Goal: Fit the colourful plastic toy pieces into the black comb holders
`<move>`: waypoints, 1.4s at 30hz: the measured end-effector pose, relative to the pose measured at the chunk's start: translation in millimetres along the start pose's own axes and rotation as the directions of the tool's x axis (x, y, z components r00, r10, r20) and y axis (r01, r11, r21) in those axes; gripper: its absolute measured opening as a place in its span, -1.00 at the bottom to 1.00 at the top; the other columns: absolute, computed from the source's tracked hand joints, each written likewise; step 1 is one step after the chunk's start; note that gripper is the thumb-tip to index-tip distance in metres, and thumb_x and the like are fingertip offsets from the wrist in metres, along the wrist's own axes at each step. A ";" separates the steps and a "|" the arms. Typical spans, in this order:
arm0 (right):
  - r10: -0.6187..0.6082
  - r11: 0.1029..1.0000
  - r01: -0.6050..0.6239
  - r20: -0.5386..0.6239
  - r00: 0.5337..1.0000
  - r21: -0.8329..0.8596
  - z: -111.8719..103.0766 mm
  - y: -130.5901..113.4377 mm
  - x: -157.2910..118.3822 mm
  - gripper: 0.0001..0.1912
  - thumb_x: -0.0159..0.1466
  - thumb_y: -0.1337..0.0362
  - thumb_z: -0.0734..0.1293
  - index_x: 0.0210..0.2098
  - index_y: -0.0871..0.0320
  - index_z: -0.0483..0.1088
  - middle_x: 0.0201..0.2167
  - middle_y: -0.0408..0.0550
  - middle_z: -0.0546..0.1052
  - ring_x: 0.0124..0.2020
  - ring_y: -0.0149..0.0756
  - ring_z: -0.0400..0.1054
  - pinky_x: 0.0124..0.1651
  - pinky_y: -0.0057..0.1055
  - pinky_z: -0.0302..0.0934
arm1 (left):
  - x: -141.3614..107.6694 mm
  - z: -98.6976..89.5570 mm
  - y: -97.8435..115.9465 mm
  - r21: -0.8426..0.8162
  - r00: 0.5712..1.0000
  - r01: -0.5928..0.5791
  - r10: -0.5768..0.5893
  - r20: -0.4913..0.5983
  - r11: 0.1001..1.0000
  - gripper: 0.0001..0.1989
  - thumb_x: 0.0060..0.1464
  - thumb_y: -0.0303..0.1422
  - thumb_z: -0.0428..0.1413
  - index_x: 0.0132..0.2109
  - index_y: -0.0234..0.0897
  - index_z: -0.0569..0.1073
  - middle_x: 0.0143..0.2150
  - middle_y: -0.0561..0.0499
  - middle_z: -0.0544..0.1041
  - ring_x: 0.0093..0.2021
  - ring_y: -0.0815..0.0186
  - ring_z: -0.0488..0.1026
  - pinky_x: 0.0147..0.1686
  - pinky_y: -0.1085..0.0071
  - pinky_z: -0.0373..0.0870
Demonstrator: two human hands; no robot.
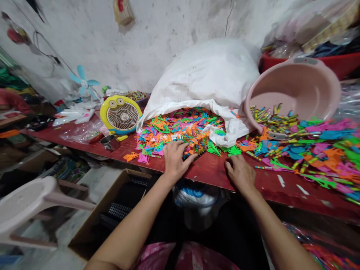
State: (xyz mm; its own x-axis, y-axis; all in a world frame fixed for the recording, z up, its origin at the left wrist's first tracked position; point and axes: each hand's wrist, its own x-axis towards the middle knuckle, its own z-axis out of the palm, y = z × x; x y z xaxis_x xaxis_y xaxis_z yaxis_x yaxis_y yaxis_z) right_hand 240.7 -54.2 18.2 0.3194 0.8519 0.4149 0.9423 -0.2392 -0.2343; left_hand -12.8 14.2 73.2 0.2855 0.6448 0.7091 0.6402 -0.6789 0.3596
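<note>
Colourful small plastic pieces point(180, 125) spill from the mouth of a large white sack point(208, 75) onto the red table point(208, 172). At the front edge of this pile is my left hand point(176, 159), its fingers spread over the pieces and a dark strip point(200, 154). My right hand point(240, 172) rests at the table's front edge, beside a green piece point(234, 150); its fingers are curled down, and whatever lies under them is hidden. More bright pieces and striped sticks point(317, 150) are heaped to the right.
A pink basin point(298, 88) lies tilted at the right, with striped sticks inside. On the left stand a yellow fan point(120, 114) and a metal cup point(110, 143). Below are an open carton point(92, 225) and a pale stool point(30, 198).
</note>
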 end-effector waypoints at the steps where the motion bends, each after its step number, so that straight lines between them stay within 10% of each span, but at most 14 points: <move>1: -0.003 1.000 0.003 0.001 1.000 0.004 0.0 0.2 -0.3 -0.81 0.33 0.21 0.21 -0.24 0.10 0.44 -0.25 -0.02 0.42 -0.36 -0.27 0.28 -0.40 -0.36 -0.05 | 5.2 1.1 -1.3 0.019 0.999 0.002 -0.002 0.033 1.000 -0.64 0.14 -0.08 0.21 -0.02 -0.16 0.54 0.01 -0.09 0.53 0.04 0.11 0.39 0.11 0.12 0.18; 13: -0.044 0.998 0.045 -0.022 0.999 0.051 3.3 -1.8 -1.0 -0.82 0.33 0.23 0.21 -0.23 0.11 0.44 -0.24 0.01 0.44 -0.27 -0.19 0.31 -0.36 -0.35 0.01 | 39.5 -6.2 -18.2 0.075 0.957 -0.039 0.016 0.291 0.996 -0.84 0.19 -0.21 0.19 -0.28 -0.12 0.62 -0.15 0.02 0.57 -0.08 0.18 0.41 -0.04 0.21 0.19; 20: -0.192 0.847 0.201 -0.070 0.979 0.492 21.5 -71.0 -8.4 -0.74 0.35 0.26 0.18 -0.08 0.12 0.47 -0.20 0.01 0.52 -0.22 -0.22 0.41 -0.19 -0.36 0.21 | 50.1 -10.7 -21.2 0.123 0.927 -0.096 0.043 0.373 0.988 -0.81 0.20 -0.22 0.17 -0.28 -0.17 0.62 -0.13 0.01 0.58 -0.10 0.19 0.42 -0.07 0.24 0.22; 27: -0.137 0.821 0.128 -0.027 0.990 0.556 37.7 -111.9 -4.3 -0.70 0.31 0.33 0.17 -0.06 0.19 0.45 -0.15 0.08 0.54 -0.18 -0.17 0.42 -0.14 -0.34 0.24 | 64.3 -10.6 -29.7 0.052 0.879 -0.116 0.078 0.470 0.992 -0.76 0.21 -0.20 0.15 -0.28 -0.25 0.62 -0.18 0.01 0.54 -0.21 0.30 0.46 -0.21 0.41 0.26; 35: -0.125 0.785 0.116 -0.029 0.992 0.608 33.0 -72.2 2.9 -0.71 0.25 0.25 0.20 -0.14 0.18 0.48 -0.21 0.04 0.56 -0.21 -0.20 0.42 -0.13 -0.32 0.24 | 65.2 -10.7 -33.9 0.029 0.857 -0.126 0.094 0.506 0.992 -0.78 0.18 -0.17 0.18 -0.20 -0.20 0.62 -0.16 0.01 0.53 -0.18 0.27 0.48 -0.19 0.41 0.29; 42: 0.113 0.985 -0.112 -0.002 0.994 0.129 -8.0 8.5 24.3 -0.74 0.27 0.12 0.23 -0.23 0.15 0.44 -0.25 0.04 0.55 -0.24 -0.16 0.40 -0.30 -0.36 0.12 | 52.8 -7.0 -33.6 -0.105 0.901 -0.044 0.085 0.426 0.994 -0.72 0.08 -0.17 0.27 -0.15 -0.25 0.58 -0.15 -0.03 0.51 -0.15 0.23 0.49 -0.15 0.38 0.38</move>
State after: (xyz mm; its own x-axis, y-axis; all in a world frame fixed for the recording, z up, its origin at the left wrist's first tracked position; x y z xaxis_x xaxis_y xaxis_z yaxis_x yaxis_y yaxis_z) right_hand 257.2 -39.3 33.4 0.4238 0.8186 0.3876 0.8800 -0.2708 -0.3902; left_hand -24.2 68.6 102.8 0.6153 0.6730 0.4105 0.5487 -0.7395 0.3899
